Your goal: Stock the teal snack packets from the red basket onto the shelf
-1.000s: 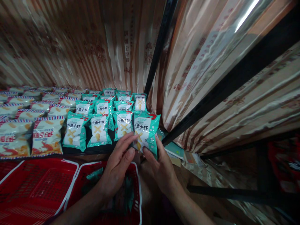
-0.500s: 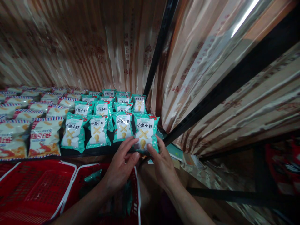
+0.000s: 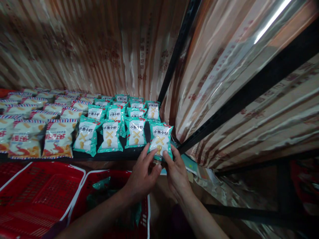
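A teal and white snack bag (image 3: 159, 138) stands at the right end of the front row, near the shelf's front edge. My right hand (image 3: 176, 169) grips its lower right side, thumb across the front and fingers behind. At the lower left corner of the same bag, my left hand (image 3: 144, 172) has its fingers against it, with the thumb low under the bottom edge. Matching teal bags, such as the neighbouring snack bag (image 3: 136, 132), stand upright in rows to the left. The back of the held bag is hidden.
White snack bags with striped edges (image 3: 59, 139) fill the shelf's left part. Below sit a red basket (image 3: 47, 196) and another red basket (image 3: 112, 173) holding teal packets. A black shelf post (image 3: 171, 63) rises behind, with a slanting black bar (image 3: 239, 103) and pleated curtains (image 3: 119, 46) around.
The view has shifted, so shelf and baskets appear farther right. My left fingers sit more closely against the bag's lower left corner. My right hand keeps its grip on the bag.
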Tool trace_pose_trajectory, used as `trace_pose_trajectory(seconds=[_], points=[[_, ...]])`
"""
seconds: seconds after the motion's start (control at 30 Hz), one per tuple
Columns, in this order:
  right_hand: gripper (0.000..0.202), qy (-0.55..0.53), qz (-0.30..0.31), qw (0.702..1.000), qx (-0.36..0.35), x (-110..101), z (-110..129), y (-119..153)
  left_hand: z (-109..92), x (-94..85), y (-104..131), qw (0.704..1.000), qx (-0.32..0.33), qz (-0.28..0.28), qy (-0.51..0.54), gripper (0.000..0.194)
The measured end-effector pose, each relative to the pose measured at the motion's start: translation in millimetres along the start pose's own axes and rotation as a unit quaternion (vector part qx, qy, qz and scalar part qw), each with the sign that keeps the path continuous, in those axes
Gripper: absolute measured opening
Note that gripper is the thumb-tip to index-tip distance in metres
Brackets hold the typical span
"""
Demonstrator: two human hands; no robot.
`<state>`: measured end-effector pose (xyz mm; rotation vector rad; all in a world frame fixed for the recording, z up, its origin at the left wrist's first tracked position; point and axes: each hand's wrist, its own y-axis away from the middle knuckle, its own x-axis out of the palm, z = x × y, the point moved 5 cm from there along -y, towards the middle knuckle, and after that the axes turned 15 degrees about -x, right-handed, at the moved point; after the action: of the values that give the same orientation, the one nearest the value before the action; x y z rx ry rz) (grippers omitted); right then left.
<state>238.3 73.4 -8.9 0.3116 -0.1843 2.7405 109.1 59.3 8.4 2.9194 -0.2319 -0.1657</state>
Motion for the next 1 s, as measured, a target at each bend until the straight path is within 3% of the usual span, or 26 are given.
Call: trace_pose_trajectory(seconds=[0.27, 0.6, 0.77, 1.0], points=[[0.063, 0.03, -0.005, 0.996, -0.081, 0.9, -6.7, -13.9, -8.5, 5.1, -6.6, 0.988, 0.022, -0.047, -0.147, 0.055], [0.064, 0.018, -0.013, 0.987, -0.162, 19.2, -13.6, -65.0, -41.0, 15.6, -56.2, 0.95, 0.052, -0.165, -0.258, 0.052], [0.071, -0.001, -0.005, 0.987, -0.159, 29.0, -30.2, -89.0, -38.7, 20.5, -81.0, 0.946, 0.0, -0.186, -0.267, 0.052], [0.067, 0.049, -0.022, 0.983, -0.178, 22.9, -51.4, -115.8, -37.8, 28.5, -102.8, 0.942, -0.033, -0.214, -0.257, 0.051]])
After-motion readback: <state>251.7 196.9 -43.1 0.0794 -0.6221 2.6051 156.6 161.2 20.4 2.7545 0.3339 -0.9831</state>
